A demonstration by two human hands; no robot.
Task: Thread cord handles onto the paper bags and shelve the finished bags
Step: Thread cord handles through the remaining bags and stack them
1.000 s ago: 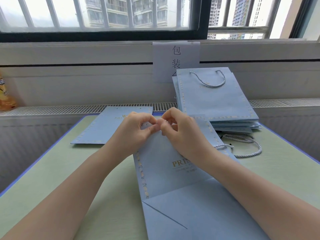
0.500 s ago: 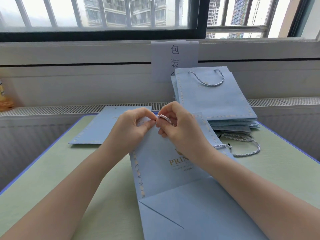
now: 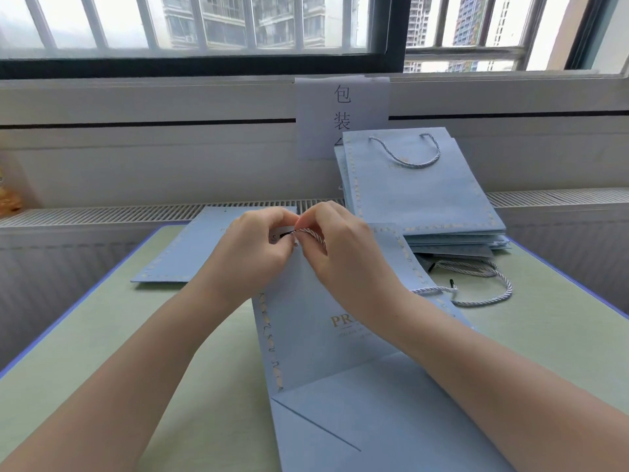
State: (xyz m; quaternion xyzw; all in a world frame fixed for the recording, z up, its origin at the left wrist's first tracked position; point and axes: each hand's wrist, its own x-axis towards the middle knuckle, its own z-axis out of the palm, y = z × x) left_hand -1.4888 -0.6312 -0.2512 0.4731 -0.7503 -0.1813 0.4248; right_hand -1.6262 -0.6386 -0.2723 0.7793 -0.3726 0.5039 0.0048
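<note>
So the blue paper bag (image 3: 326,335) being worked on lies flat on the green table (image 3: 102,352), long axis running straight away from the person, folded bottom nearest the body and the mouth edge at the far end. Everything else is easiest to place off that bag.

Both hands sit close together right at its far edge. The right hand (image 3: 343,253) pinches the twisted cord (image 3: 311,235) just behind its dark tip, and the left hand (image 3: 253,253) pinches the bag's top edge beside that tip, fingertips nearly touching. The tip points left toward the left hand, so the feed looks like it goes sideways across the bag's top, not along its length. I think the tip is at a hole, but the fingers hide it, so can't say for sure.

The cord's tail trails out on the bag's right, near the loose cords (image 3: 476,284). Beyond those, far right of the bag, is the stack of finished bags (image 3: 418,199) with handles. A flat unthreaded bag (image 3: 190,253) lies off its far left corner.
</note>
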